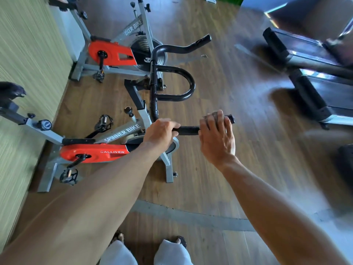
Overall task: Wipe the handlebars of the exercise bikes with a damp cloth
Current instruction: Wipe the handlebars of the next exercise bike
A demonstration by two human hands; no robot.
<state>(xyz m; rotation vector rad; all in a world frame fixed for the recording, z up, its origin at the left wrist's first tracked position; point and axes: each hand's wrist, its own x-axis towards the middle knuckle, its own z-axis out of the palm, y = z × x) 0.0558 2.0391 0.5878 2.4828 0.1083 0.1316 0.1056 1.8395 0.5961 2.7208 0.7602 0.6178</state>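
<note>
Two orange-and-grey exercise bikes point(91, 150) stand on a wooden floor point(219, 178). On the near bike's black handlebar point(188, 130), the left hand point(161, 132) and right hand point(216, 138) both grip the end bar. No cloth shows; bare palms may smear grime, not clean.

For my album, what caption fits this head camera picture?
Both hands, left hand and right hand, grip the near bike's black handlebar; no cloth shows.
</note>
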